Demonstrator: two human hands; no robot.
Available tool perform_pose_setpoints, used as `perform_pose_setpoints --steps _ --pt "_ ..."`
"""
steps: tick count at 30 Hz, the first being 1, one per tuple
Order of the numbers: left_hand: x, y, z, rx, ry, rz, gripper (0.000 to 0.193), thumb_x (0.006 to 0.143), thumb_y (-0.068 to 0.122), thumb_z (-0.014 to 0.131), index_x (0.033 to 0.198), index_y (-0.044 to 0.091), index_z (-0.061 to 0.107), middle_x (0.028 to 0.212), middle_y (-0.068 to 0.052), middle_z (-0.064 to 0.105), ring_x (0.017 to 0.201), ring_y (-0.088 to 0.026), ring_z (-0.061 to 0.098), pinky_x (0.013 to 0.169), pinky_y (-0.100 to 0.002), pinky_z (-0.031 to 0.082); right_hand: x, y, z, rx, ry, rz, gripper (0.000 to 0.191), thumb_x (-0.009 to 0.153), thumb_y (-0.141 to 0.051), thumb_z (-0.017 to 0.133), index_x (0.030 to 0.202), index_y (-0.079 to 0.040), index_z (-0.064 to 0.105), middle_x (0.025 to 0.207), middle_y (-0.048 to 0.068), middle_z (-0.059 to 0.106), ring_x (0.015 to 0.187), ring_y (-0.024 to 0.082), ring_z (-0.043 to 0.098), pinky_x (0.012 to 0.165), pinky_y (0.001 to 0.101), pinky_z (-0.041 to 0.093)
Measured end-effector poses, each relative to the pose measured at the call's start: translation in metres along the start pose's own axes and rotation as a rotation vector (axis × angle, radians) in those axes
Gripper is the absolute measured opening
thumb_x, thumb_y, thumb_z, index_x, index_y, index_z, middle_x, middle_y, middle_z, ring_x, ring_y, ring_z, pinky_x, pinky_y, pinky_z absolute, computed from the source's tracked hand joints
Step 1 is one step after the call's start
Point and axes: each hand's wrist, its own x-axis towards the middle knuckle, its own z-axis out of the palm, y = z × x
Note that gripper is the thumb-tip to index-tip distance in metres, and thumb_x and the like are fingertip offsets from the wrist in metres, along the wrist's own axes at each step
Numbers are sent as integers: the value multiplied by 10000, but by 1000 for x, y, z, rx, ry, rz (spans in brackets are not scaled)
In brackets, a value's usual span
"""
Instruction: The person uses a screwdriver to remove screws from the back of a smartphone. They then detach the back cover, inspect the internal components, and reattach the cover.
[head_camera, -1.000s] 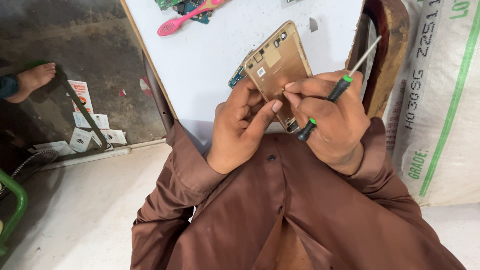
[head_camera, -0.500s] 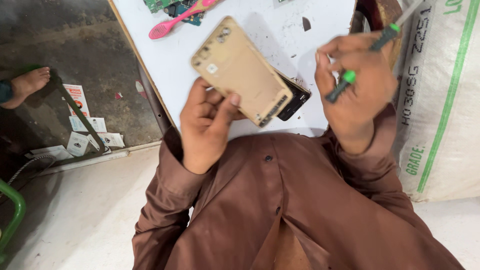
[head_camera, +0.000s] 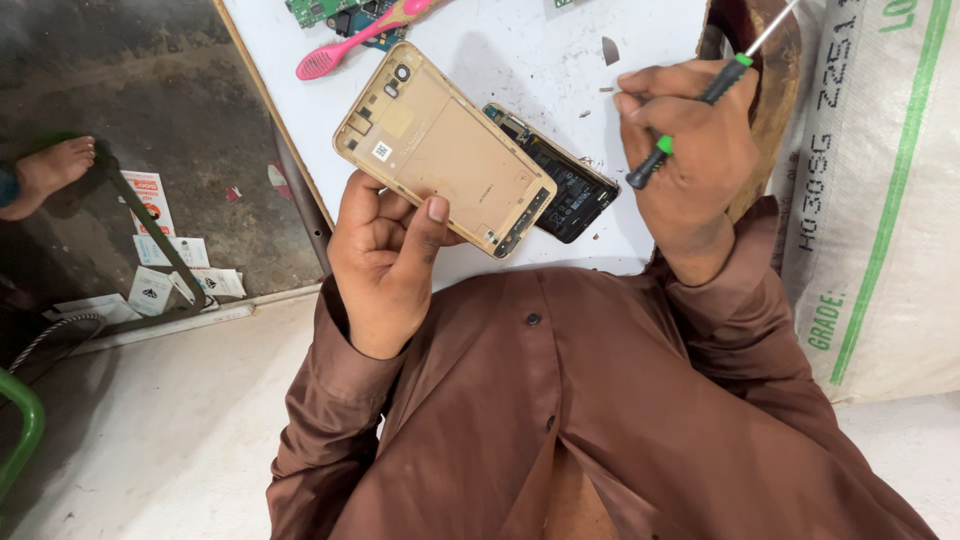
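Left hand (head_camera: 385, 255) holds gold phone cover (head_camera: 440, 150); right hand (head_camera: 690, 150) grips screwdriver (head_camera: 705, 95).

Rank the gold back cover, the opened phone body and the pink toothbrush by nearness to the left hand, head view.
1. Gold back cover: held in the left hand.
2. Opened phone body: on the table, right of the cover.
3. Pink toothbrush: at the table's far edge.

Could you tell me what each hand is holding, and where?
Left hand: gold phone back cover, by its lower edge. Right hand: screwdriver, by the handle.
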Motion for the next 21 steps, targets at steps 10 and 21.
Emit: perform_pose_setpoints --steps 10,21 --pt "0 -2 5 -118 -70 -4 352 1099 21 542 1421 -33 408 1243 -161 692 1056 -184 740 918 -306 655 -16 -12 -12 355 99 220 170 1100 40 662 1179 -5 519 1135 198 703 1022 208 741 843 294 616" --pt "-8 -8 22 -226 -230 9 427 1057 34 664 1440 -25 484 1351 -145 634 1282 -199 641 1035 -347 611 -25 -45 -11 607 -63 402 257 1057 -1 732 1282 6 609 1196 142 671 933 107 670 805 217 562"
